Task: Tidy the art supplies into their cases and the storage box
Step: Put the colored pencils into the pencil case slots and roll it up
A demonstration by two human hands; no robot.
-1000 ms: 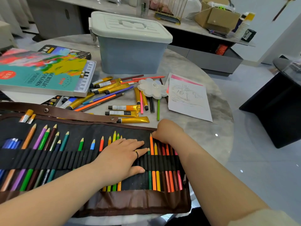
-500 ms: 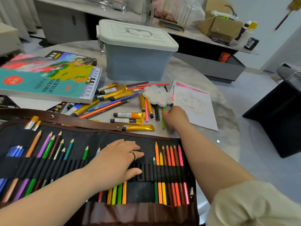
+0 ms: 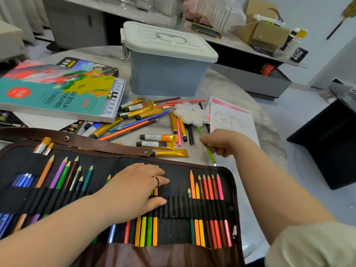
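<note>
A black and brown roll-up pencil case (image 3: pixel 179 178) lies unrolled at the table's near edge, with several coloured pencils in its loops. My left hand (image 3: pixel 134 191) rests flat on the case, fingers straight, over some pencils. Just beyond the case's right end, my right hand (image 3: pixel 221 143) grips a light green pencil (image 3: pixel 211 156). Loose gold paint tubes (image 3: pixel 159 138) and pencils (image 3: pixel 133 128) lie scattered in the middle. The lidded grey storage box (image 3: pixel 165 74) stands at the back. The acrylic colours box (image 3: pixel 57 93) lies at the left.
A white flower-shaped palette (image 3: pixel 190 114) lies on pencils beside a sketch sheet (image 3: pixel 231 120). A dark paint case (image 3: pixel 86 65) lies behind the acrylic box. A black stool (image 3: pixel 327 139) stands off the table's right edge. A shelf with a cardboard box (image 3: pixel 264 31) runs behind.
My right hand left the case's right end, reached to the loose pencils near the palette, and now grips a green pencil drawn back toward the case. My left hand stayed on the case.
</note>
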